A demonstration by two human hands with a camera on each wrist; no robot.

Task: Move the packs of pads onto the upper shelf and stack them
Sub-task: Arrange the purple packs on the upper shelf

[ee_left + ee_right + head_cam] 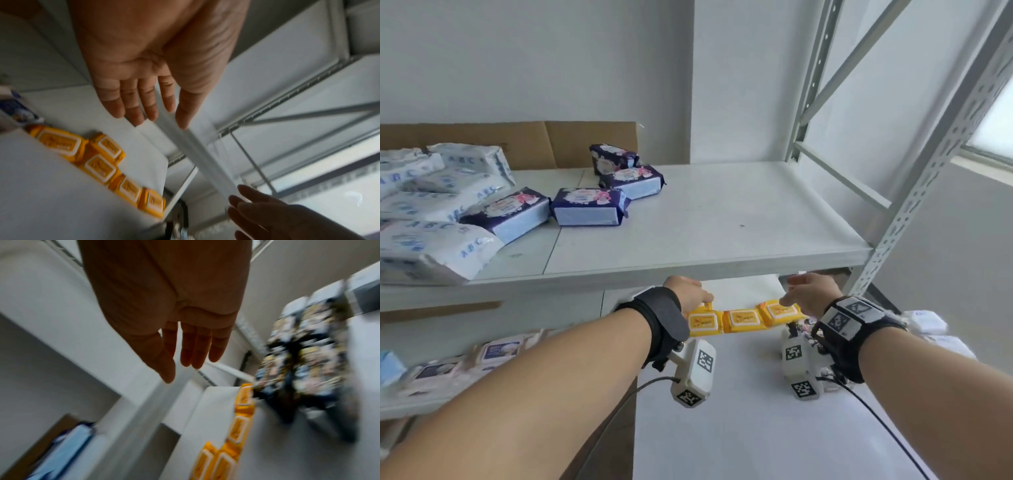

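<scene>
Both hands, left hand and right hand, are held empty with fingers straight. The yellow packs lie just below them at six o'clock, in a row running three to nine o'clock.

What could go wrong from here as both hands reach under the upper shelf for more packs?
Both the left hand and the right hand are open and hold nothing, close under the upper shelf edge, so knuckles may knock it. The yellow wipes packs lie right below and could be grabbed by mistake. The purple pad packs above lie scattered, so a stack may slide.
</scene>
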